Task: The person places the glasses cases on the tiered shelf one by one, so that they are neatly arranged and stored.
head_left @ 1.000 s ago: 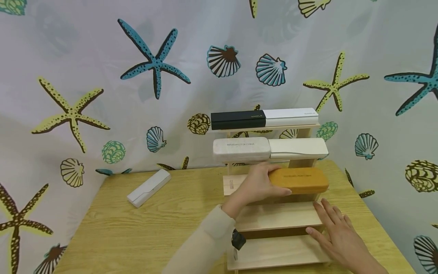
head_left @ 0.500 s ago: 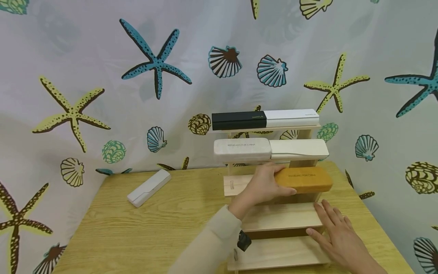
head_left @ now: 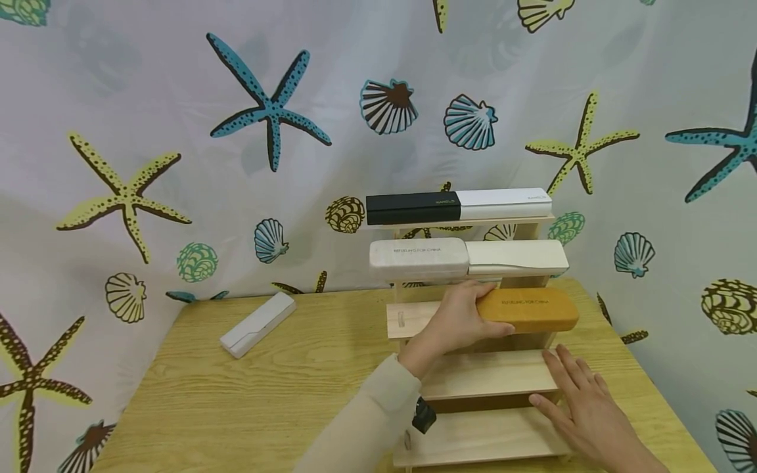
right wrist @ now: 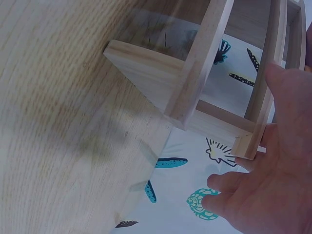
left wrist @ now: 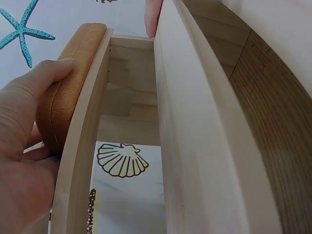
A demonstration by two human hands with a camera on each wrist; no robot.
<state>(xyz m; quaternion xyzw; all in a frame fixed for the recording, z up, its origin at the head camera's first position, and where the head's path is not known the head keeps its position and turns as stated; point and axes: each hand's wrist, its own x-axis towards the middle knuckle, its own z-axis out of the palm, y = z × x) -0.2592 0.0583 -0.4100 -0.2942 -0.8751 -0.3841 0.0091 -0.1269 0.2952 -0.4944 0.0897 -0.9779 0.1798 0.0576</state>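
My left hand (head_left: 457,322) grips the left end of an orange glasses case (head_left: 526,310) with printed lettering on top. The case lies along the right part of the middle tier of a stepped wooden rack (head_left: 485,433). In the left wrist view, thumb and fingers are on opposite sides of the orange case (left wrist: 73,83), against the shelf board. My right hand (head_left: 591,407) touches the right end of the tier below, fingers extended along it and thumb lower down. The right wrist view shows the right hand (right wrist: 273,165) at the end of a shelf board (right wrist: 265,97).
A black case (head_left: 412,209) and a white case (head_left: 503,204) sit on the top tier. Below them are a pale grey case (head_left: 417,257) and a cream case (head_left: 516,257). Another white case (head_left: 257,324) lies on the wooden table (head_left: 236,407). A patterned curtain (head_left: 378,171) hangs behind.
My left hand has slid the orange glasses case slightly to the right along the middle tier. The right hand stays in place at the rack's end.
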